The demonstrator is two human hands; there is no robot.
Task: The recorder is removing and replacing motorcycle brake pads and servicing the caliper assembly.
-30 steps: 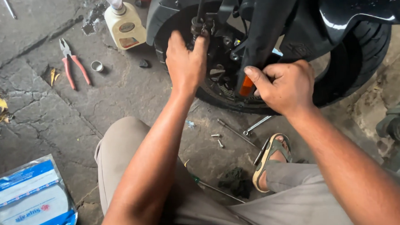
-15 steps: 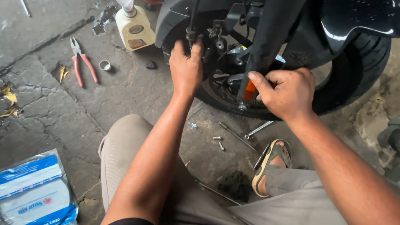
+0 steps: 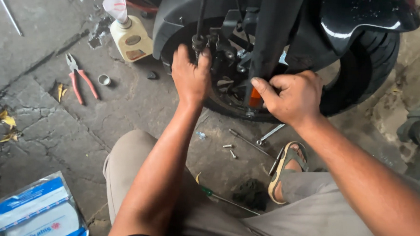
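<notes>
The left hand (image 3: 191, 78) curls its fingers around the brake caliper (image 3: 216, 44) at the black wheel (image 3: 368, 64), while the right hand (image 3: 294, 96) closes on the fork (image 3: 268, 44) near an orange reflector (image 3: 255, 98). On the ground lie one pair of red pliers (image 3: 80, 80), one cream bottle (image 3: 130, 39), two small bolts (image 3: 230, 150) and one wrench (image 3: 269, 134).

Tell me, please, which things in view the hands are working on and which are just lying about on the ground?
In hand:
- left hand on the dark metal brake assembly
- right hand at the black fork leg, by its orange reflector
- black rubber tyre

Lying about:
- red-handled pliers
- cream plastic bottle
- small metal ring
- loose silver bolts
- blue and white plastic packet
</notes>
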